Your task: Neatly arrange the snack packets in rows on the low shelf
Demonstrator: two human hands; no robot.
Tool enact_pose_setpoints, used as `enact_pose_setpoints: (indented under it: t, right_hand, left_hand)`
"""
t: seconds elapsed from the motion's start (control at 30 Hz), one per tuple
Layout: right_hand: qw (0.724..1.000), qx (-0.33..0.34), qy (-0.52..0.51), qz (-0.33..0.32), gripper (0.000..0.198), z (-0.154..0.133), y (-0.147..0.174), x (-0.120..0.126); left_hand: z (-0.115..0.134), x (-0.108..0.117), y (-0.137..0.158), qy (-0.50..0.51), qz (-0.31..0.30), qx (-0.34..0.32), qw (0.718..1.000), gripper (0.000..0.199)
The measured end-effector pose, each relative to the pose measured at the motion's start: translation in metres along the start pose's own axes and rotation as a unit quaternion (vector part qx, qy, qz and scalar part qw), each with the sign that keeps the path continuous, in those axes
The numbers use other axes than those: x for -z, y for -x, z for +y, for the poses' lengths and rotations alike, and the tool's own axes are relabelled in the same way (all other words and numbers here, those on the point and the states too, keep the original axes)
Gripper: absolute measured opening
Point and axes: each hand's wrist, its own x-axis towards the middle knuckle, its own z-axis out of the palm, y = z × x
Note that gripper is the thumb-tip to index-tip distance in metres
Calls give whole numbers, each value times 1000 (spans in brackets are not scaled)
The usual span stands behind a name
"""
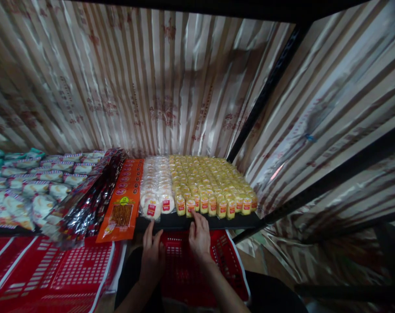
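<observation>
My left hand (152,253) is at the shelf's front edge, thumb and fingers apart, just below the clear-wrapped round white crackers (151,208) with red labels. Nothing shows in it. To its right, my right hand (200,234) reaches up with fingers stretched out. Its index fingertip is at the front of a small yellow snack packet (190,205) with a red and orange label, and it grips nothing that I can see. This packet stands in a front row, with several more rows of yellow packets (210,174) behind it.
Left of the crackers lie orange snack packs (121,208), dark shiny packs (89,204) and white pouches (42,187). Below the shelf (174,221) sit a red basket (228,256) and another red basket (67,269) at left. Black posts (265,95) and striped curtains (151,78) enclose the shelf.
</observation>
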Motion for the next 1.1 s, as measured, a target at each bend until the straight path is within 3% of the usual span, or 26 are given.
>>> enact_pose_setpoints:
  t: [0.13,0.3,0.47,0.63,0.9,1.1]
  right_hand:
    - [1000,-14,-6,-9,44,2,-4,-3]
    - [1000,-18,-25,-7,43,-1,-4,-3]
    - [998,-37,-43,20,41,-7,11,-1]
    - [997,-60,-46,17,39,-20,33,-2]
    - [997,-54,-55,-15,36,-71,69,-23]
    - [996,-45,-74,-30,34,-126,107,-31]
  left_hand:
    - [3,1,23,12,-11,-16,1000,29]
    - [4,11,30,14,5,-25,1000,29]
    - [1,23,38,20,20,-53,998,30]
    - [6,44,51,24,-17,-65,997,30]
    - [6,94,83,62,-50,-106,991,27]
    - [-4,137,103,105,-118,-108,981,32]
